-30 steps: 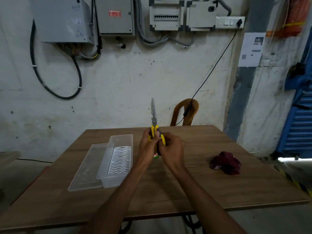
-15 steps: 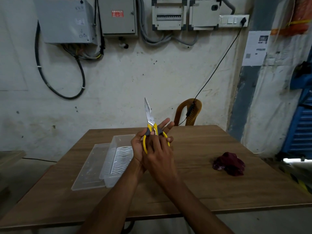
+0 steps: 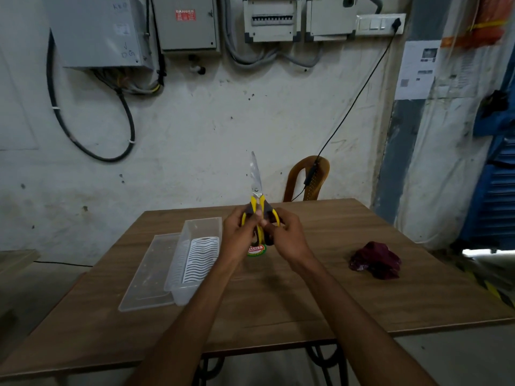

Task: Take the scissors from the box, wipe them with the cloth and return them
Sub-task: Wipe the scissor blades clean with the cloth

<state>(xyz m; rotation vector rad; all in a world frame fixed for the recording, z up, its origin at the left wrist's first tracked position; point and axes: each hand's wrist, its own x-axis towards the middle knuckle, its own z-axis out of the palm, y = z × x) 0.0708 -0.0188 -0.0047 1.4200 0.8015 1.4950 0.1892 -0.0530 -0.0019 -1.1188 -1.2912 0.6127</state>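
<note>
I hold yellow-and-black handled scissors (image 3: pixel 256 179) upright above the middle of the wooden table (image 3: pixel 278 302), blades closed and pointing up. My left hand (image 3: pixel 239 235) grips the left handle and my right hand (image 3: pixel 287 235) grips the right handle. A round red-and-green label hangs below the handles. The clear plastic box (image 3: pixel 195 257) stands to the left of my hands, with nothing but a white wavy-slotted insert inside. The dark red cloth (image 3: pixel 376 260) lies crumpled on the table to the right, untouched.
The box's clear lid (image 3: pixel 150 274) lies flat against the box's left side. A brown chair back (image 3: pixel 309 179) stands behind the table's far edge. A black cable hangs down the wall to the chair. Electrical boxes are mounted on the wall.
The scissors went from tilted left to nearly upright. My right hand, which lay over my left with fingers spread, has moved to the right handle, so each hand grips one handle.
</note>
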